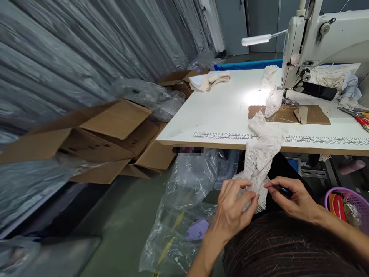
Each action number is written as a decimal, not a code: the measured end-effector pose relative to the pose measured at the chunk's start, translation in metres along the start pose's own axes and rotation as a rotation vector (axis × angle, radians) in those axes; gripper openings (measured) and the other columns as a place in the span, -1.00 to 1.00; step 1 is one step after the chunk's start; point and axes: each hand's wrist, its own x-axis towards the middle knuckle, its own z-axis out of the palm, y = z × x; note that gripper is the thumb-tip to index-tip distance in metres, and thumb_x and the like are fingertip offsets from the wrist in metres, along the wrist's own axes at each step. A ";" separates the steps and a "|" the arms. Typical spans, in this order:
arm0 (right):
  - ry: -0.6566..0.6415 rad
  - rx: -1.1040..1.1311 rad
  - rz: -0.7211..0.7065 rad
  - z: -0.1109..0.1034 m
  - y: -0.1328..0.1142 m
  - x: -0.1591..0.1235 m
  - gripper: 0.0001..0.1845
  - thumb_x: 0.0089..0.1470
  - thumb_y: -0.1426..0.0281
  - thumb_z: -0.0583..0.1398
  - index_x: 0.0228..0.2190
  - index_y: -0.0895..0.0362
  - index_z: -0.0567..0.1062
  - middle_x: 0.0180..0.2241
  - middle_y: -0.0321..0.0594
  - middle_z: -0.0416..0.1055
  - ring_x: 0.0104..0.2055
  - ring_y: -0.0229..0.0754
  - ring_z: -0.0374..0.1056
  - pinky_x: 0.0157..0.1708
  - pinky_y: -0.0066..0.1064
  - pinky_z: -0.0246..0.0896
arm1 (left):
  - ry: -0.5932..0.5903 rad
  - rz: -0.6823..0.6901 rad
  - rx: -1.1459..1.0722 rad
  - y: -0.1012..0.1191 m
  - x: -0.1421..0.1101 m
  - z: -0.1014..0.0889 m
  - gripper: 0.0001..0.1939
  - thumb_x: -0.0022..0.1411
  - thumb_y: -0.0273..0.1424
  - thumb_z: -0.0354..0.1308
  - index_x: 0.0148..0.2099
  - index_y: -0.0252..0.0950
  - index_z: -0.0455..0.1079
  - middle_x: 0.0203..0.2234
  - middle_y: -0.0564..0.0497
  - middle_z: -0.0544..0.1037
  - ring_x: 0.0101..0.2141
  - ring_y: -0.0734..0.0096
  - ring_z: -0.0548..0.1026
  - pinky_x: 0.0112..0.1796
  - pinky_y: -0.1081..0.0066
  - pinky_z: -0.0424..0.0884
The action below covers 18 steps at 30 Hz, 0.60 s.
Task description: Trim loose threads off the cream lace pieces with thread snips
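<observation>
White lace fabric (261, 154) hangs over the front edge of the sewing table (184, 121) down to my lap. Its upper end runs across the tabletop to the needle area of a white sewing machine (300, 50). Below the table edge, my left hand (235, 207) pinches the lace between thumb and fingers. Close beside it on the right, my right hand (291, 196) is closed in a pinch at the lace's edge. A small dark item shows under the right fingers, too hidden to name.
Open cardboard boxes (115, 130) and clear plastic bags (187, 184) lie left of the table. Folded cloth (209, 80) rests at its far left corner. Red-handled scissors (361, 122) lie at the right. A purple basket (356, 198) stands below right. A lamp (256, 40) lights the tabletop.
</observation>
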 end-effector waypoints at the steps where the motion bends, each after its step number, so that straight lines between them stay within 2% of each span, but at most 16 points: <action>1: -0.072 0.023 0.060 0.002 -0.003 -0.001 -0.69 0.21 0.31 0.11 -0.49 0.17 0.51 -0.62 -0.33 0.28 -0.59 -0.34 0.10 -0.58 -0.49 0.03 | -0.053 0.044 0.003 0.006 -0.005 -0.009 -0.87 0.23 -0.56 0.16 -0.35 -0.26 0.42 -0.34 -0.06 0.58 -0.36 0.34 0.52 -0.28 0.32 0.38; 4: -0.237 0.043 0.240 0.011 -0.007 -0.003 -0.52 0.22 0.18 0.08 -0.64 0.17 0.41 -0.69 -0.37 0.12 -0.62 -0.37 -0.04 -0.63 -0.47 -0.15 | -0.177 0.082 -0.012 0.022 -0.018 -0.019 -0.82 0.29 -0.61 0.08 -0.33 -0.27 0.38 -0.44 -0.01 0.59 -0.44 0.39 0.52 -0.33 0.36 0.38; 6: -0.257 0.037 0.314 0.016 -0.004 -0.004 -0.52 0.19 0.15 0.08 -0.65 0.17 0.40 -0.68 -0.37 0.10 -0.60 -0.36 -0.05 -0.62 -0.47 -0.17 | -0.185 0.061 0.005 0.031 -0.023 -0.014 -0.82 0.31 -0.61 0.06 -0.30 -0.28 0.39 -0.48 0.00 0.57 -0.47 0.40 0.52 -0.38 0.38 0.35; 9: -0.202 0.080 0.381 0.018 0.005 -0.004 -0.58 0.13 0.17 0.12 -0.64 0.16 0.35 -0.66 -0.38 0.08 -0.58 -0.36 -0.03 -0.61 -0.49 -0.13 | -0.112 0.038 0.039 0.037 -0.026 0.001 -0.84 0.30 -0.62 0.09 -0.27 -0.29 0.42 -0.47 0.00 0.58 -0.49 0.40 0.51 -0.40 0.37 0.32; 12: -0.142 0.195 0.471 0.015 0.015 -0.004 -0.57 0.09 0.08 0.15 -0.61 0.12 0.31 -0.68 -0.41 0.10 -0.66 -0.38 0.01 -0.66 -0.50 -0.12 | -0.040 0.024 0.014 0.037 -0.025 0.011 -0.84 0.27 -0.63 0.13 -0.24 -0.28 0.43 -0.50 0.03 0.57 -0.51 0.43 0.51 -0.40 0.38 0.31; 18: 0.034 0.323 0.528 0.008 0.023 0.005 -0.45 -0.11 -0.13 0.27 -0.55 0.12 0.39 -0.77 -0.46 0.15 -0.75 -0.37 0.05 -0.74 -0.51 -0.14 | -0.040 -0.028 -0.166 0.036 -0.028 0.010 -0.84 0.24 -0.62 0.17 -0.24 -0.25 0.42 -0.51 0.08 0.59 -0.49 0.46 0.53 -0.39 0.41 0.36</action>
